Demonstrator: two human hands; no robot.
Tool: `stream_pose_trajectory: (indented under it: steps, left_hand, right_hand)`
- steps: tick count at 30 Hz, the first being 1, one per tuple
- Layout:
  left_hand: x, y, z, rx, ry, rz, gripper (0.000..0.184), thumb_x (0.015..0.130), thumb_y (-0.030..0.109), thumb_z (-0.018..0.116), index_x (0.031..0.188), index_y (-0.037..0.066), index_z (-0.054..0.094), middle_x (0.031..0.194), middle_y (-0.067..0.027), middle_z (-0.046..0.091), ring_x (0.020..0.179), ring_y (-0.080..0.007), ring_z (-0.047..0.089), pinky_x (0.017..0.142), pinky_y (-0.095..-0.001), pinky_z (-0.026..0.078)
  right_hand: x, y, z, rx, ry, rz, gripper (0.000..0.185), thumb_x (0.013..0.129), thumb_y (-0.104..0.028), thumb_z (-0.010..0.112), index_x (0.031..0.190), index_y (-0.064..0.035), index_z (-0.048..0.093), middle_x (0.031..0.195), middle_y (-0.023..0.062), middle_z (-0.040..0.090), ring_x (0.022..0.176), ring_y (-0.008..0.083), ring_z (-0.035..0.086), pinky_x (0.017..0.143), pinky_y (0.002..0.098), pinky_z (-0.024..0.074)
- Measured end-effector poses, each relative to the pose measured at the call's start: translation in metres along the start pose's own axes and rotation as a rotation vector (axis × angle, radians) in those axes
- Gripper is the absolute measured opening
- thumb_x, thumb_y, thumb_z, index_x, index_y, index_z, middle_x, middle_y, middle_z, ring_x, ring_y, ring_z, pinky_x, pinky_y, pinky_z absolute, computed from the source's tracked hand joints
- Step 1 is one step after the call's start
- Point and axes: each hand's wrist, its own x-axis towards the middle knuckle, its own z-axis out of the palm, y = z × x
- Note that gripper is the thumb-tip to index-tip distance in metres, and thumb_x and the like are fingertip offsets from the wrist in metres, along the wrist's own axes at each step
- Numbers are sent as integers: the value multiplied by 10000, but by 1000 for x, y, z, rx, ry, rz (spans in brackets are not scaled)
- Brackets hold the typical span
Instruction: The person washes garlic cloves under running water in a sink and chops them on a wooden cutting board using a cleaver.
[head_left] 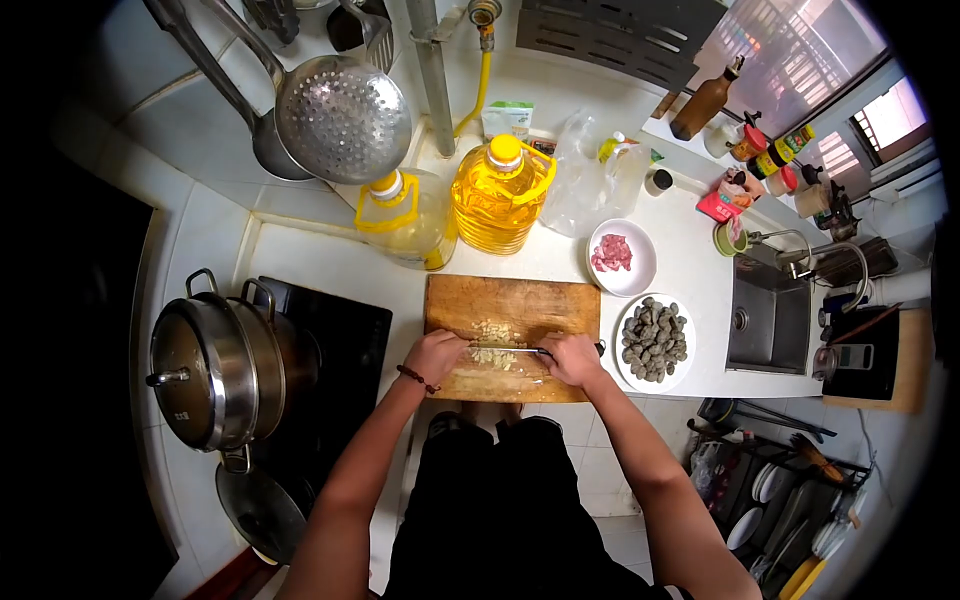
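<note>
A wooden cutting board (450,297) lies on the white counter, with finely chopped pale pieces (494,357) near its middle. Across them lies a knife (505,348), its blade seen edge-on. My right hand (570,358) is closed around the knife's black handle, which sticks out at the board's right side. At the other end of the blade, my left hand (437,354) is closed on the tip. A dark bead bracelet (418,379) circles my left wrist.
Right of the board stand a bowl of cut meat (622,258) and a plate of grey pieces (656,342). Oil bottles (500,200) stand behind it. A steel pot (215,370) and a black cooktop (345,340) are on the left, a sink (768,315) on the right.
</note>
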Motion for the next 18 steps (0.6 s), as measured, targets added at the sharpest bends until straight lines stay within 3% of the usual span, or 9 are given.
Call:
stream_pose_trajectory:
  steps: [18]
  left_hand:
    - [7, -5, 0, -43, 2, -33, 127, 837, 26, 771, 959, -9, 774, 892, -154, 735, 846, -326, 711, 770, -399, 587]
  right_hand:
    - [8, 11, 5, -13, -2, 15, 211, 861, -220, 650, 1046, -128, 692, 949, 110, 734, 854, 360, 714, 716, 520, 560]
